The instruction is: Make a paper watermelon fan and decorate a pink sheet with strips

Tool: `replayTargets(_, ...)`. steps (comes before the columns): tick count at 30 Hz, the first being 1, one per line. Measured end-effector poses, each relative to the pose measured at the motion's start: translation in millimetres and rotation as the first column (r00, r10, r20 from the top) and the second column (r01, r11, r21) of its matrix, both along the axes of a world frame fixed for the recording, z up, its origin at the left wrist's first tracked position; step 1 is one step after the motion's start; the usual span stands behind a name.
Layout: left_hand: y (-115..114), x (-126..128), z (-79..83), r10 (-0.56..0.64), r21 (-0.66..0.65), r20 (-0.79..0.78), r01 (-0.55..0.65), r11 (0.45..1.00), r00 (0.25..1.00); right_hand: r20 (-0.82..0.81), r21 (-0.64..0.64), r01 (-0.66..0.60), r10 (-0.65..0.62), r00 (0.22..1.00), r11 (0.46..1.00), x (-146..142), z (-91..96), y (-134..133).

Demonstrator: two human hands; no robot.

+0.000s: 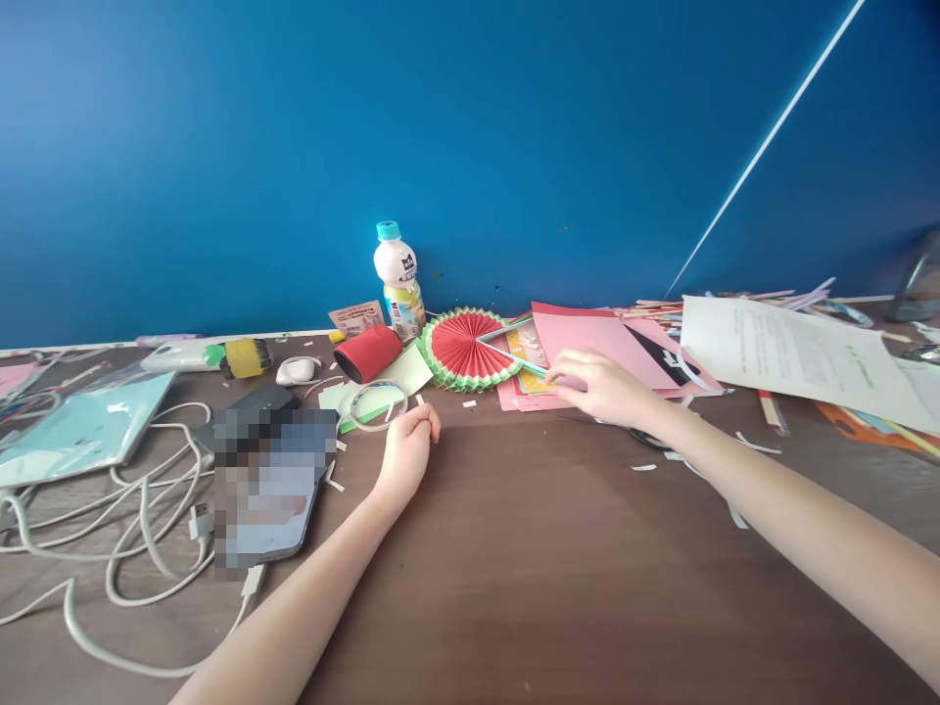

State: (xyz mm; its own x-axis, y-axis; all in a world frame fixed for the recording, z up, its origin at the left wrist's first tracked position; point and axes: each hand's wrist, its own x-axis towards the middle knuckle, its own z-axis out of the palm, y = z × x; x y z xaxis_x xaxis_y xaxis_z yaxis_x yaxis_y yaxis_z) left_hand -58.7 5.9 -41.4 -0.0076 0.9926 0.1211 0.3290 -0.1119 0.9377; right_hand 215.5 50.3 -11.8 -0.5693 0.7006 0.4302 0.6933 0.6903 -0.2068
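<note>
A round pleated paper fan [467,354], red with a green and white rim like a watermelon slice, leans near the blue wall. Two thin sticks run from its middle toward the right. Around the ends of these sticks the fingers of my right hand [598,385] are pinched. My left hand [411,443] rests curled on the table, with nothing visible in it. Just beyond it lie a roll of clear tape [378,427] and a light green sheet of paper [411,367]. Pink paper [587,343] lies behind my right hand.
Left stand a phone [283,499] with white cables [147,509], a teal packet [88,426] and a white earbud case [296,370]. A bottle [399,279] stands by the wall beside a red cylinder [369,353]. A printed sheet [793,357] and paper scraps lie right.
</note>
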Motion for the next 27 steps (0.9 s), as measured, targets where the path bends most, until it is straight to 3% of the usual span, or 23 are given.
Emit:
replayTargets(2,0,0,-0.8,0.000,-0.002,-0.002,0.000,1.000,1.000,0.026,-0.078,-0.113,0.116,0.993,0.991,-12,1.7,-11)
replayTargets(4,0,0,-0.9,0.000,-0.003,-0.006,0.000,1.000,1.000,0.077,-0.104,-0.145,0.153,0.985,0.984,-19,-1.7,-16)
replayTargets(10,-1,1,1.2,0.005,-0.007,-0.015,-0.005,1.000,1.000,0.126,-0.019,0.021,-0.018,0.992,1.000,-16,-20.1,-7)
replayTargets(16,-1,3,1.6,0.010,-0.015,-0.017,-0.010,1.000,1.000,0.061,0.027,0.015,-0.016,0.998,1.000,-13,-23.5,0)
replayTargets(21,0,2,1.0,0.009,-0.013,-0.020,-0.010,1.000,1.000,0.096,0.189,0.055,-0.075,0.993,0.980,-15,-28.6,2)
replayTargets(27,0,1,0.4,0.003,-0.007,-0.022,-0.003,1.000,1.000,0.162,0.236,0.069,-0.110,0.981,0.969,-10,-31.3,0)
